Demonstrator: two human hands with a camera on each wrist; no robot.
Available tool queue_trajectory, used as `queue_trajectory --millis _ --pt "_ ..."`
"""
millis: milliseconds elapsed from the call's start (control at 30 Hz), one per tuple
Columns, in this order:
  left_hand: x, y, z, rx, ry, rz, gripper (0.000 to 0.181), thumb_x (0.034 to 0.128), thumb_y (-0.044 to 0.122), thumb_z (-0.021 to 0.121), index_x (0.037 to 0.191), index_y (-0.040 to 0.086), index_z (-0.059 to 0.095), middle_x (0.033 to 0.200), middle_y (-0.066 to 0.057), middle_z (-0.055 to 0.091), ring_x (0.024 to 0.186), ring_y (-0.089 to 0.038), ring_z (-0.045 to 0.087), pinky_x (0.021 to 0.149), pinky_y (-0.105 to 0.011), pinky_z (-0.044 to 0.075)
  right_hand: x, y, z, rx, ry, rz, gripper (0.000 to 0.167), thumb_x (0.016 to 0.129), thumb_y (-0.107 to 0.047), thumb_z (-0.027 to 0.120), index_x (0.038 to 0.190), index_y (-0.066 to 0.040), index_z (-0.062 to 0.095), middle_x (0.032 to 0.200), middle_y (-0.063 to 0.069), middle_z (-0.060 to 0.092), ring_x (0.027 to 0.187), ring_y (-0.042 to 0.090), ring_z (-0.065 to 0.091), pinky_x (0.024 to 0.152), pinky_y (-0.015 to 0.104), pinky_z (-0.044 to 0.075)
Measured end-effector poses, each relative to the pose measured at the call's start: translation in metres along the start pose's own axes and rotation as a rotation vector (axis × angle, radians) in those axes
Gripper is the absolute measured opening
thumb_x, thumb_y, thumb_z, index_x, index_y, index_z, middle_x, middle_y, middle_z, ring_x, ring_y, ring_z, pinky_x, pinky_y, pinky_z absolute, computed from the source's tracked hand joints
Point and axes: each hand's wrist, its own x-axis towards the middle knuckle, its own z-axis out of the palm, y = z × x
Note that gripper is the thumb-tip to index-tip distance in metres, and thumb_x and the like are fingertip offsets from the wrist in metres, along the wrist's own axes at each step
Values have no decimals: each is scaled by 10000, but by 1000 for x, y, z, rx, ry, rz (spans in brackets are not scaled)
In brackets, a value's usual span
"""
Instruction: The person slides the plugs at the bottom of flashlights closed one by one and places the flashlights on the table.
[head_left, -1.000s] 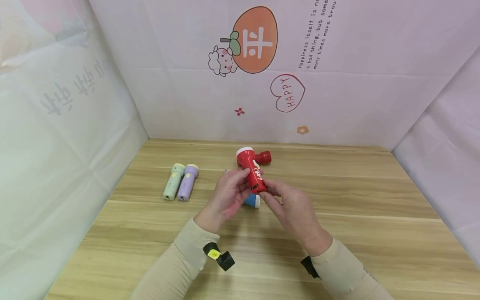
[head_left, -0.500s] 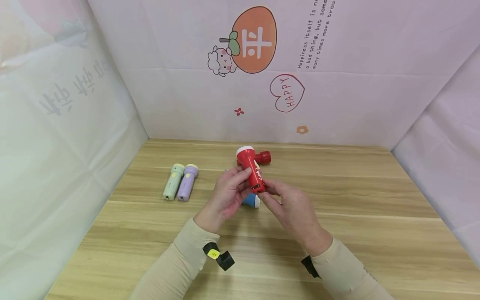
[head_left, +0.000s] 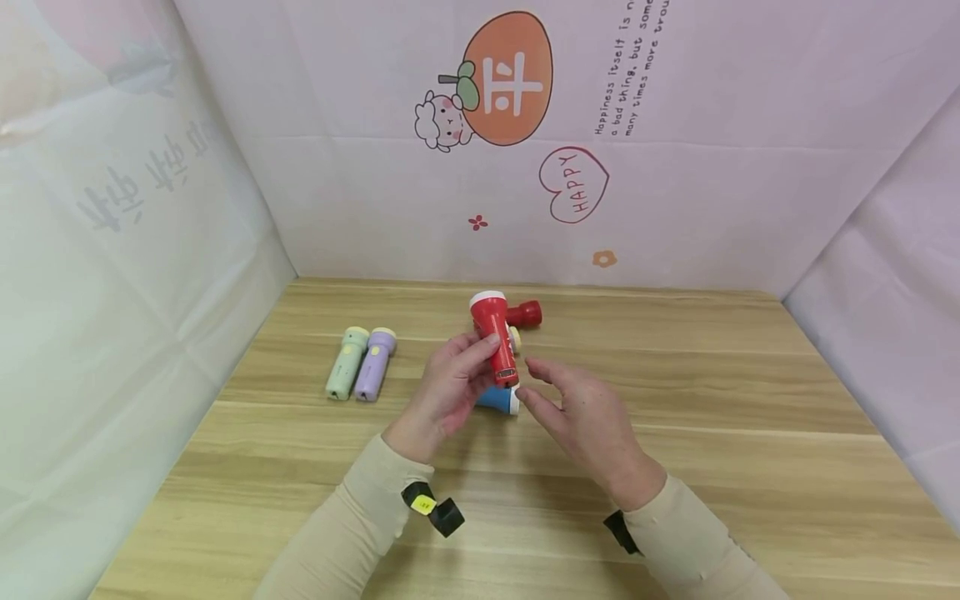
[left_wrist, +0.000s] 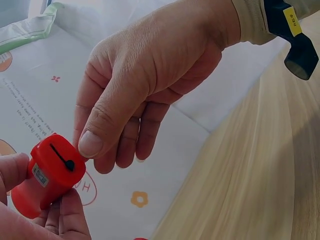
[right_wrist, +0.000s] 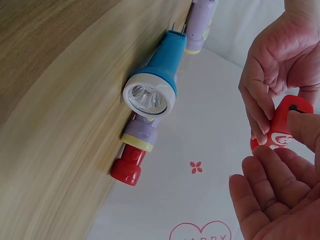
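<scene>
My left hand (head_left: 442, 396) grips a red flashlight (head_left: 493, 329) with a white rim above the table, its head pointing away. Its end cap, with a black slot mark, shows on the flashlight (left_wrist: 60, 162) in the left wrist view. Beside that end, my right hand (head_left: 596, 425) is held with thumb and forefinger apart, holding nothing. Its fingers are loosely bent in the right wrist view, the hand (right_wrist: 285, 205) being just beside the red flashlight (right_wrist: 282, 122). Below the hands a blue flashlight (head_left: 497, 399) with a white rim lies on the table, partly hidden.
On the left of the table (head_left: 720, 500) a pale green flashlight (head_left: 347, 367) and a purple one (head_left: 375, 367) lie side by side. Behind the hands are a dark red flashlight (head_left: 525, 314) and another purple one (right_wrist: 141, 129). Printed cloth (head_left: 675, 217) stands behind.
The held red flashlight has moved slightly left with my left hand and turned a little. My right fingertips have come away from its end, leaving a gap. More of the blue flashlight shows.
</scene>
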Motion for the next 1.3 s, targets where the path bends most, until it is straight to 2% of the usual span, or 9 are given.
queue_trajectory --millis 433,700,1000,1167,1300 --pt "1 5 -10 105 61 -16 423 1028 242 658 1361 -12 600 1077 -21 699 952 -158 634 893 -265 514 0 1 -3 -74 -40 49 529 900 -294 839 1339 -39 690 1257 131 746 1112 305 737 880 455 618" --pt "2 10 -16 166 94 -27 471 1025 261 668 1405 0 572 1249 -129 668 1004 -194 648 900 -281 532 -1 4 -3 -82 -45 47 536 919 -309 819 1361 -43 673 1265 133 743 1121 317 728 913 491 603" --pt "6 10 -25 203 102 -47 563 1016 288 685 1474 18 498 1422 -177 570 1181 -281 607 1076 -376 513 -1 4 -3 -110 -88 91 573 920 -334 815 1395 -60 648 1301 137 726 1164 337 704 934 505 595" --pt "7 10 -28 213 103 -34 556 1022 277 677 1481 24 491 1393 -155 569 1149 -257 589 998 -304 535 -1 4 -2 -114 -93 99 580 910 -319 828 1397 -63 646 1309 134 722 1175 337 696 949 510 588" --pt "7 11 -32 219 103 -27 547 1027 282 673 1483 35 498 1381 -133 585 1183 -248 561 952 -265 540 -1 5 -2 -114 -89 98 584 901 -304 838 1396 -62 644 1312 136 719 1173 339 690 945 514 588"
